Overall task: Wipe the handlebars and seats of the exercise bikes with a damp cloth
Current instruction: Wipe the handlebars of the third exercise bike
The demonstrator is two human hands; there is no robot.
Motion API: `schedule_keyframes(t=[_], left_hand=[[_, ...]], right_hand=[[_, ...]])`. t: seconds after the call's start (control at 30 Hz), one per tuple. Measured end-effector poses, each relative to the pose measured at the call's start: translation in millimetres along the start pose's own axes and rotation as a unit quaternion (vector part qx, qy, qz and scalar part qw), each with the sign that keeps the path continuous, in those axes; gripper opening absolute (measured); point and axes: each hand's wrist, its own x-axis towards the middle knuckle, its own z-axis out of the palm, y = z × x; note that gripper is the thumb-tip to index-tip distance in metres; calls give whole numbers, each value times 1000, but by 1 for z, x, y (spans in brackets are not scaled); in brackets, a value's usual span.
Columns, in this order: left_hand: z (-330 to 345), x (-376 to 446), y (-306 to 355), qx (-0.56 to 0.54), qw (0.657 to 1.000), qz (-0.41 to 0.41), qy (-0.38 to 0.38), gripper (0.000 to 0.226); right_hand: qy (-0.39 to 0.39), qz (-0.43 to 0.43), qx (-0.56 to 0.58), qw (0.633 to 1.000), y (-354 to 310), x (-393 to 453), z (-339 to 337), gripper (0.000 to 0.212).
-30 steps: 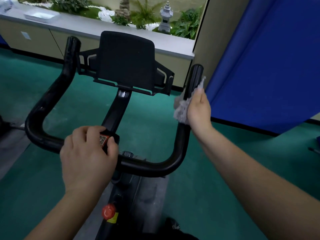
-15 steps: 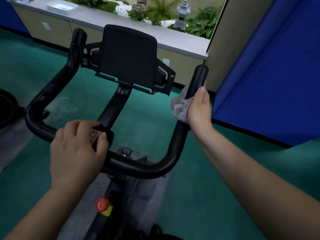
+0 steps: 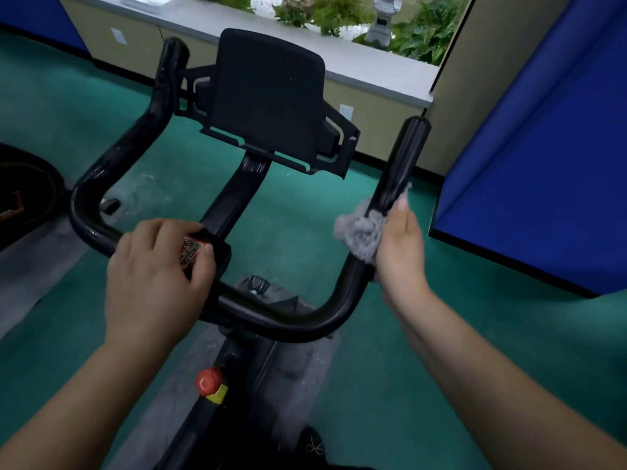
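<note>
The right hand [image 3: 400, 245] grips a crumpled grey damp cloth [image 3: 359, 232] and presses it round the right upright arm of the black handlebar [image 3: 271, 320], with the thumb lying along the bar above the cloth. The cloth sits about midway up that arm, below its rounded end and above the bend where the bar curves across towards the other hand. The left hand [image 3: 156, 273] grips the middle of the crossbar where the stem joins it, its fingers curled over a block with a red and white label [image 3: 191, 251]; it looks to be steadying the bike rather than cleaning.

By my reading the task is at an early stage. Only this one arm of the handlebar is under the cloth. The left arm of the bar, well beyond the left hand, shows pale smears and specks, so it probably has not been wiped. Whether the crossbar between the hands is clean cannot be told. The seat is not in view, and neither is a second bike, so the seats and any other handlebars appear to remain. The black tablet holder [image 3: 268, 96] above and between the hands is no part of the job.
</note>
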Motion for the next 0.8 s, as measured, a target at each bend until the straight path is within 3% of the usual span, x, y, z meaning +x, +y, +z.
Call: schedule_keyframes(t=[0.13, 0.27, 0.37, 0.43, 0.5, 0.67, 0.73, 0.8], left_hand=[[-1, 1, 0, 1, 1000, 2, -4, 39], [-1, 0, -1, -1, 1000, 8, -8, 40], [-2, -1, -2, -14, 1000, 10, -6, 38], [-1, -1, -2, -19, 1000, 11, -5, 38], [-1, -2, -3, -22, 1000, 15, -5, 39], [-1, -1, -6, -32, 999, 18, -10, 38], [-1, 0, -7, -29, 999, 18, -16, 39], [-1, 0, -7, -32, 999, 20, -17, 39]], right_hand=[[-64, -18, -141, 988, 5, -32, -38, 52], [18, -124, -183, 975, -13, -36, -76, 52], [-113, -162, -250, 948, -35, -35, -89, 50], [-176, -154, -293, 927, -40, -35, -86, 36], [-121, -164, -304, 931, -37, -33, -72, 12], [113, -143, -190, 965, -17, -42, -20, 38], [138, -151, -175, 963, -8, -54, -10, 35], [112, -189, -164, 962, 1, -71, -6, 38]])
